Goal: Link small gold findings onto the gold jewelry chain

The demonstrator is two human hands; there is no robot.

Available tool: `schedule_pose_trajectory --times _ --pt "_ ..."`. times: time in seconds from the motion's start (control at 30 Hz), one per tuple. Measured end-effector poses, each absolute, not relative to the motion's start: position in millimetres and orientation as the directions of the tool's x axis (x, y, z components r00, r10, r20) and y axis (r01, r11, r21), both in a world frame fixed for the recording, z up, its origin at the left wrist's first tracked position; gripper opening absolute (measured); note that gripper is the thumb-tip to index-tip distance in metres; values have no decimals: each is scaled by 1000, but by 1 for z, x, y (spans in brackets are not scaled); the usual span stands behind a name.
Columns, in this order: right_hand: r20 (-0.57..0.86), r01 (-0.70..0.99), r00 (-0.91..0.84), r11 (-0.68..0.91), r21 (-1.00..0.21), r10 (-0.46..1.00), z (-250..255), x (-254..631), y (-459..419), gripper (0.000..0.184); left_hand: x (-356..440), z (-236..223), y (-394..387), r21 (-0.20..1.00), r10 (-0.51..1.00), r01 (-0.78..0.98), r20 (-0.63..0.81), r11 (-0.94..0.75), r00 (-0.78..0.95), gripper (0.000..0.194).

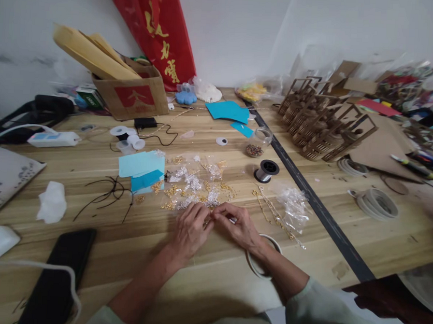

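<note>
My left hand (pixel 193 226) and my right hand (pixel 237 223) meet at the near edge of a spread of small gold and silver beads (pixel 192 199). The fingers of both are pinched together, fingertips nearly touching. Whatever lies between them is too small to make out. Beneath my right wrist lies a pale ring-shaped coil (pixel 257 270), partly covered by the forearm. Gold and silver chains (pixel 277 216) rest to the right of my right hand, beside crumpled clear plastic bags (pixel 293 207). Behind them stands a spool of fine wire (pixel 266 171).
A glass jar of small dark beads (pixel 255 148) stands behind the spool. Blue card pieces (pixel 143 170) and black cords (pixel 107 197) lie left of the beads. A phone (pixel 58 274) lies at the near left. Several small wooden lantern-like frames (pixel 320 124) stand at the back right.
</note>
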State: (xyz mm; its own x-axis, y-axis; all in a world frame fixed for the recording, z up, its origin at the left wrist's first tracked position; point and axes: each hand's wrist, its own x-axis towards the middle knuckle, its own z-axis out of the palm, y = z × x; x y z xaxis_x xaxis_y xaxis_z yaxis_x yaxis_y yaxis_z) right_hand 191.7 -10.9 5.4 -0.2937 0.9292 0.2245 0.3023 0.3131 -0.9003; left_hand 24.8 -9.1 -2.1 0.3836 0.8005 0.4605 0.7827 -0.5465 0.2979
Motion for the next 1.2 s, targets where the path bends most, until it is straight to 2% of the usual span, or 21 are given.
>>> schedule_pose_trajectory --times 0.3,0.67,0.83,1.0,1.2 --pt "228 315 -300 322 -893 926 7 192 -12 20 24 -1 -8 357 827 773 430 -524 362 12" --pt "266 305 -326 367 -879 907 6 189 -12 19 28 -4 -8 323 835 798 410 -509 367 11" --pt "271 299 -337 376 -877 902 6 189 -11 17 27 -3 -7 344 841 791 400 -505 364 12" --pt "253 278 -317 345 -896 914 2 191 -10 17 27 -4 -6 473 873 741 357 -476 333 12" --pt "278 306 -279 359 -882 919 -3 195 -6 15 26 -9 -3 764 953 575 185 -293 239 11"
